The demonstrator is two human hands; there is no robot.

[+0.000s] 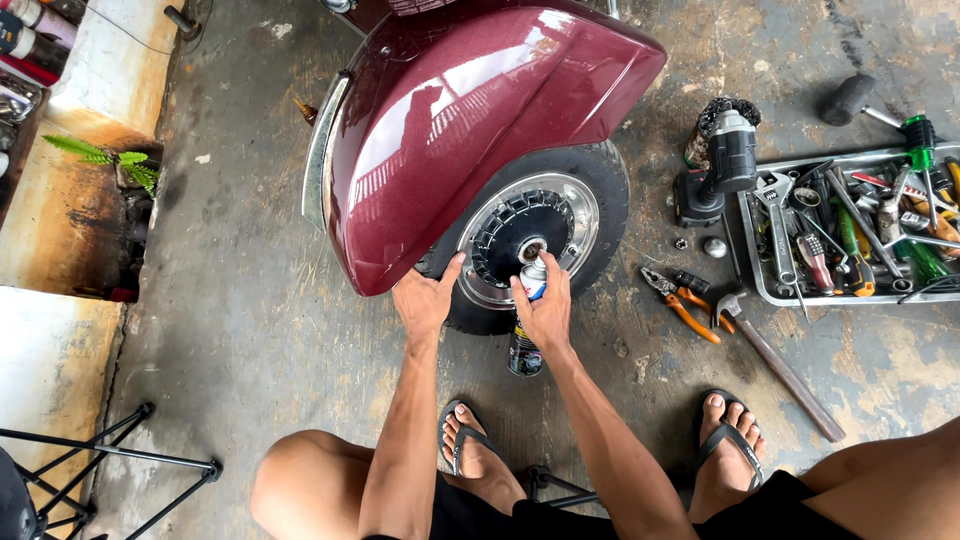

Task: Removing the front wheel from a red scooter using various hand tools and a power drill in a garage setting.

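Right hand (545, 312) grips a spray can (530, 318) aimed at the wheel hub (531, 247), left hand (427, 298) lies open against the tyre (600, 180); holding the nozzle close and the wheel steady likely helps.

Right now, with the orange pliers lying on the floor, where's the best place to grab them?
Probably the orange handles of the pliers, taken from above. They lie flat on the concrete floor, jaws pointing up-left towards the wheel, handles splayed down-right beside the hammer and clear of it.
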